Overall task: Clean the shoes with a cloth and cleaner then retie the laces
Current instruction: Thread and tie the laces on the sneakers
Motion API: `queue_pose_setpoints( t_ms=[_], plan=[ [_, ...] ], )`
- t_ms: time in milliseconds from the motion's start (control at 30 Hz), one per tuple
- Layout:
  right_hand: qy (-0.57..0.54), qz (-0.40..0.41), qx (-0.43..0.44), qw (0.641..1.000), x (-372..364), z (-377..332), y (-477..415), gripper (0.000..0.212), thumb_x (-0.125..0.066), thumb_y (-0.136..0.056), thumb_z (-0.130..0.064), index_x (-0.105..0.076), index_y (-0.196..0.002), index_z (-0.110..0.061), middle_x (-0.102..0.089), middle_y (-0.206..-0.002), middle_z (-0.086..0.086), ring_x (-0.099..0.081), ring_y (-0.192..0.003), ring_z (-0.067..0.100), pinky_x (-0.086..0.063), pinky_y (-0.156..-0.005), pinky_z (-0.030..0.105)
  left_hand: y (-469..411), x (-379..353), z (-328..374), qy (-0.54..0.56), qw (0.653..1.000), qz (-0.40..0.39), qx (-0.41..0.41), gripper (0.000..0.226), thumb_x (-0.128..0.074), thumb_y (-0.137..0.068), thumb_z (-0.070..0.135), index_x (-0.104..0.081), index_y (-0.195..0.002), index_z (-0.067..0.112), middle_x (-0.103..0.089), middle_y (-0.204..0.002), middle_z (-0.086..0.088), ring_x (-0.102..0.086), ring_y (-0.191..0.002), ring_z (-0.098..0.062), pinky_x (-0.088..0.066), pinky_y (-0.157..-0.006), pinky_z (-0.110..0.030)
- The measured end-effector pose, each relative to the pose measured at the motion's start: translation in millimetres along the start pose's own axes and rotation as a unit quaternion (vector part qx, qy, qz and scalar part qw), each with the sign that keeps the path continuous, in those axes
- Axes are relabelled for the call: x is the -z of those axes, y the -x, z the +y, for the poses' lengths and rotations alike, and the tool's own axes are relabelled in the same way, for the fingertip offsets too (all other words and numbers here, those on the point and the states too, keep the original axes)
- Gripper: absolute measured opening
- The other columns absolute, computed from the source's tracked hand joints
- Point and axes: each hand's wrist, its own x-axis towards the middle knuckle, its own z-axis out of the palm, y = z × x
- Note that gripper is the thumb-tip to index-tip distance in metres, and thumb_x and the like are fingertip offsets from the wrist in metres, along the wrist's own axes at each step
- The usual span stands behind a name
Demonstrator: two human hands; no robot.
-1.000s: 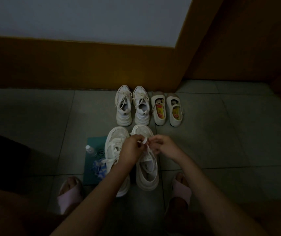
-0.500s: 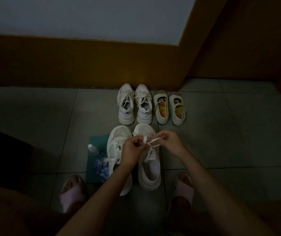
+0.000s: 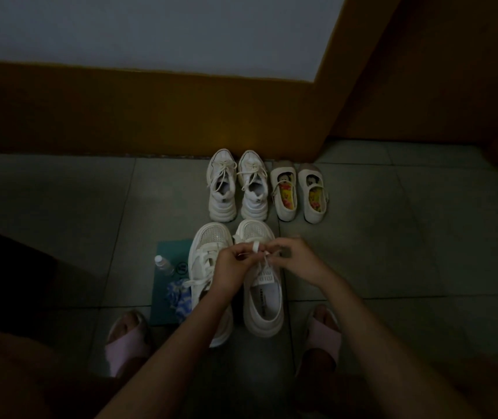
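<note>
Left hand pinches a loop of lace upright over the right shoe, while the right hand pinches the other strand just beside it. The hands are close together so the knot can be drawn down over the tongue. In the dim light the crossing itself seems only half formed. The left shoe stands just beside, a lace end trailing, probably next. The bottle and cloth lie on the mat to the left, set aside within reach.
</note>
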Motion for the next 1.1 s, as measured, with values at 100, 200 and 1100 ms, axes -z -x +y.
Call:
queue_pose_setpoints(
  t_ms=[100,200,1100],
  plan=[
    [-0.036,0.032,-0.003,0.999,0,-3,3,0.005,-0.071,-0.080,-0.011,-0.070,-0.084,-0.012,-0.065,-0.075,-0.002,-0.060,-0.069,-0.003,-0.046,-0.069,0.019,2,1,1,-0.021,1.000,0.005,-0.002,0.010,-0.064,-0.084,0.006,-0.071,-0.090,0.006,-0.071,-0.084,-0.009,-0.066,-0.079,-0.010,-0.052,-0.074,-0.018],
    [0.016,0.070,-0.024,0.997,10,0,5,0.006,-0.073,-0.078,-0.016,-0.072,-0.079,-0.010,-0.066,-0.069,-0.005,-0.061,-0.067,0.001,-0.046,-0.077,0.028,6,4,4,-0.036,0.998,0.042,0.007,0.015,-0.058,-0.089,0.010,-0.069,-0.078,0.010,-0.067,-0.072,-0.007,-0.063,-0.068,-0.009,-0.050,-0.066,-0.018],
    [0.217,0.047,-0.096,0.970,21,7,21,0.015,-0.064,-0.085,-0.032,-0.073,-0.083,-0.020,-0.072,-0.084,0.000,-0.061,-0.093,0.016,-0.028,-0.095,0.030,11,22,5,-0.701,0.671,-0.061,-0.232,0.015,-0.068,-0.074,0.030,-0.069,-0.060,0.023,-0.065,-0.063,0.008,-0.058,-0.071,-0.012,-0.039,-0.062,-0.020]
  ],
)
